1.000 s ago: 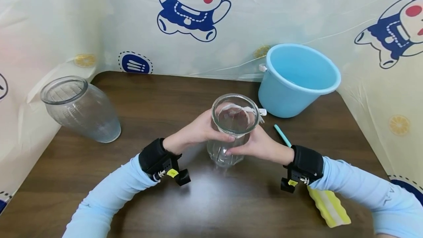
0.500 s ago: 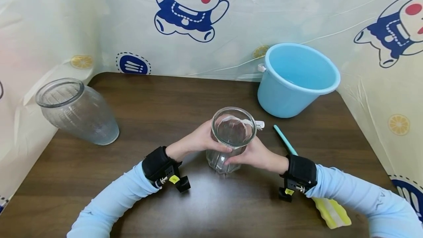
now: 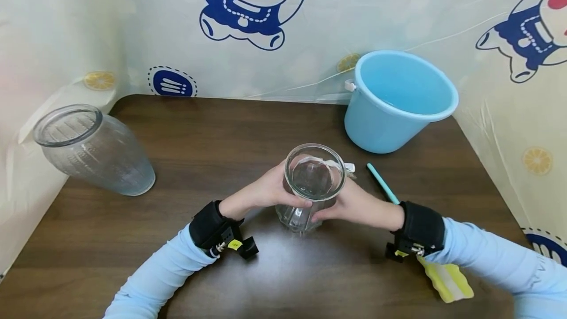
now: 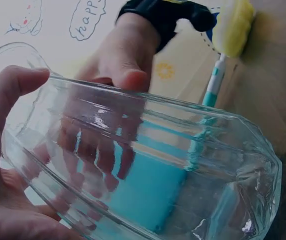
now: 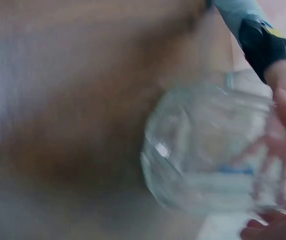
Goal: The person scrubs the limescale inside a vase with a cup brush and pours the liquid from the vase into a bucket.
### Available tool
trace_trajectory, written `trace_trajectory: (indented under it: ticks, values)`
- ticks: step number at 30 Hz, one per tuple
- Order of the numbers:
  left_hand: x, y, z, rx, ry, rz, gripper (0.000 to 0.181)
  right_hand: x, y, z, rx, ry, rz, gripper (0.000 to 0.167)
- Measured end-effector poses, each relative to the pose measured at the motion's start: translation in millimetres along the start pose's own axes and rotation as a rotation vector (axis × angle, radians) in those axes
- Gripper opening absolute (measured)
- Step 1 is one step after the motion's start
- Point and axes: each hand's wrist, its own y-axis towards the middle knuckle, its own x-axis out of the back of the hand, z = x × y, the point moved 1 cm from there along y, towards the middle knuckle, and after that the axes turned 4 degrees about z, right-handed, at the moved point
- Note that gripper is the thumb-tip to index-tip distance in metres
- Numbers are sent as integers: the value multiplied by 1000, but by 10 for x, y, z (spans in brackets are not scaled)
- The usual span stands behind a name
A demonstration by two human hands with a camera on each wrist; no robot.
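Note:
A clear glass vase (image 3: pixel 298 216) with a rounded rim is in front of me at mid-table; I cannot tell whether its base touches the table. My left hand (image 3: pixel 273 187) grips its left side below the rim, thumb in front. On the opposite side my right hand (image 3: pixel 350 205) holds the vase, its thumb near the front. In the left wrist view, the right fingers show through the glass vase (image 4: pixel 223 170). A small white strip (image 3: pixel 350 167) sticks out behind the rim. The right wrist view is blurred.
A larger greyish glass vase (image 3: pixel 110 156) stands at the left. The light-blue bucket (image 3: pixel 381 117) is at the back right. A brush with a teal handle (image 3: pixel 382 183) and yellow sponge head (image 3: pixel 449 282) lies partly under my right forearm.
The held vase and both hands have come a little nearer to me. My right thumb and wrist have shifted slightly to the right. The view has also moved a little.

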Motion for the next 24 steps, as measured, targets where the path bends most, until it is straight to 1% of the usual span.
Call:
trace_trajectory:
  ticks: [2,3,6,7,9,12,14,17,19,24]
  values:
    - [6,-4,2,9,-4,-4,77,138,5,39,-39,-59,83,75]
    - [8,-2,4,4,-13,-3,77,213,5,55,-62,-97,118,73]
    - [2,10,15,-26,-46,8,74,425,-6,89,-113,-266,182,62]
    - [-3,18,19,-36,-64,14,75,492,-13,98,-122,-320,187,57]
    - [-15,28,31,-38,-73,27,74,615,-38,102,-129,-433,175,47]
    - [-30,31,32,-25,-82,48,74,770,-92,78,-131,-533,136,32]
    - [-32,25,32,-12,-87,56,74,849,-130,33,-152,-557,114,26]
    - [-25,19,32,-14,-108,74,74,919,-189,-110,-231,-567,106,21]
    - [-18,14,37,-13,-128,86,74,938,-231,-232,-318,-547,120,22]
    - [-8,-4,39,16,-183,107,76,916,-337,-555,-540,-447,217,32]
